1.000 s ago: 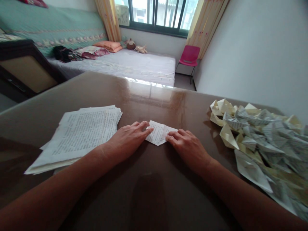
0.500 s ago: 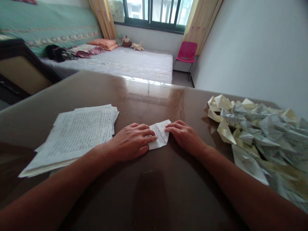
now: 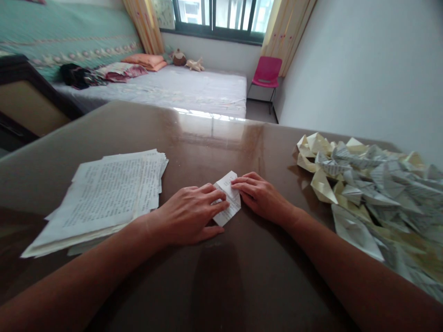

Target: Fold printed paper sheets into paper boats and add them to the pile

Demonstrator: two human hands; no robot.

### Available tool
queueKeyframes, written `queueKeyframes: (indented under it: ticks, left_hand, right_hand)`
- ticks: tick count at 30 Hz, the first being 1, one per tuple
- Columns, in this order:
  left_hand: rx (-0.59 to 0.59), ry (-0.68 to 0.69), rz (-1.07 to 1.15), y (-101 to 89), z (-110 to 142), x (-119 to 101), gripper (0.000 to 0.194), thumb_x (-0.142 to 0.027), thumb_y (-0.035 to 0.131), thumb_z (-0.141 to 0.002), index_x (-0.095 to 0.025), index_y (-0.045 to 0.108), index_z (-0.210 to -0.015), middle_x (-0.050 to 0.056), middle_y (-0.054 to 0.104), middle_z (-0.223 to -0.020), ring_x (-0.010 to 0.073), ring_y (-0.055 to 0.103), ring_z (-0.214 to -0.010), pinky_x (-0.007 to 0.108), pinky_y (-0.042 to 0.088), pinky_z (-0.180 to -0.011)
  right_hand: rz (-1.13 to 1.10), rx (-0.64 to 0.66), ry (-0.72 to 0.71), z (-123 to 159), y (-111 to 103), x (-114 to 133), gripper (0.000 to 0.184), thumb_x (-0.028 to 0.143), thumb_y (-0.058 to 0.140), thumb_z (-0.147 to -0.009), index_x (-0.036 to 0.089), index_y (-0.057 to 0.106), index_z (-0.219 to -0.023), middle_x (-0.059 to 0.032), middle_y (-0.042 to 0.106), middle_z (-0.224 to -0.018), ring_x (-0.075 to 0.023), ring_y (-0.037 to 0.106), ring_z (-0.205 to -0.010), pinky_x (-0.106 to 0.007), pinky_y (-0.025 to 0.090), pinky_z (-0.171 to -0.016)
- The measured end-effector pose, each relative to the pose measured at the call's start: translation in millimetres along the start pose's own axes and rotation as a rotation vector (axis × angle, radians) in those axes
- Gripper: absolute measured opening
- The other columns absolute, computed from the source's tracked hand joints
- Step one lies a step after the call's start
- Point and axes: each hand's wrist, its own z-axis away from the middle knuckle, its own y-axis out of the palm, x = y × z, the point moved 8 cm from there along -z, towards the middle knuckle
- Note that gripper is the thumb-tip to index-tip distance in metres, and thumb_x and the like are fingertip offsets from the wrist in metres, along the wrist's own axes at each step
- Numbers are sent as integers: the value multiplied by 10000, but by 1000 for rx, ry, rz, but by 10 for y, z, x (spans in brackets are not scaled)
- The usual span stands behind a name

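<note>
A small folded piece of printed paper (image 3: 229, 199) lies on the glossy brown table (image 3: 214, 143) between my hands. My left hand (image 3: 188, 214) lies flat over its left part, fingers stretched out and pressing it down. My right hand (image 3: 258, 196) rests on its right edge, fingertips bent onto the fold. Much of the paper is hidden under my fingers.
A stack of printed sheets (image 3: 104, 193) lies to the left. A heap of several folded paper shapes (image 3: 374, 193) covers the table's right side. Beyond the table are a bed (image 3: 180, 87), a pink chair (image 3: 266, 76) and a window.
The folded paper has become narrower and turned more upright. My left hand slid right over it, and my right hand moved left toward the fold.
</note>
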Motion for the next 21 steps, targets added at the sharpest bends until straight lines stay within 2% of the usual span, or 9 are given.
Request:
queueKeyframes:
  ticks: [5, 11, 14, 17, 21]
  left_hand:
    - [-68, 49, -102, 35, -48, -116, 327, -279, 509, -883, -209, 555, -1200, 71, 588, -1215, 225, 527, -1113, 334, 462, -854]
    - [-126, 98, -169, 110, -50, -107, 217, -240, 447, -947, -238, 608, -1092, 32, 648, -1058, 177, 573, -986, 273, 453, -705]
    - [-129, 78, -97, 120, -49, -72, 218, -262, 440, -950, -254, 639, -1037, 14, 665, -948, 156, 586, -881, 250, 440, -652]
    - [-129, 1, 11, 104, -54, -19, 242, -290, 433, -946, -275, 663, -1022, 6, 675, -934, 159, 590, -870, 247, 437, -650]
    - [-103, -147, 241, 141, -62, 126, 238, -341, 462, -931, -286, 688, -981, -8, 689, -932, 148, 596, -874, 242, 440, -732]
  right_hand:
    - [-6, 4, -5, -4, 12, 2, 253, 111, 497, -883, 183, 644, -1077, -53, 661, -1150, -204, 524, -1050, -380, 471, -964]
    - [-31, -9, 5, -6, 3, -15, 266, 118, 505, -886, 194, 655, -1092, -66, 665, -1144, -203, 525, -1064, -382, 467, -955]
    - [-67, -1, 13, -6, -23, -19, 201, 200, 534, -905, 217, 688, -1033, -53, 678, -1105, -195, 540, -1031, -369, 461, -939]
    - [-110, 27, 26, -5, -53, -25, 148, 279, 598, -882, 222, 714, -953, -42, 687, -1035, -187, 550, -969, -348, 459, -903]
    - [-190, 103, 26, -5, -52, -20, 96, 249, 648, -845, 216, 723, -897, -37, 684, -959, -165, 570, -898, -319, 453, -864]
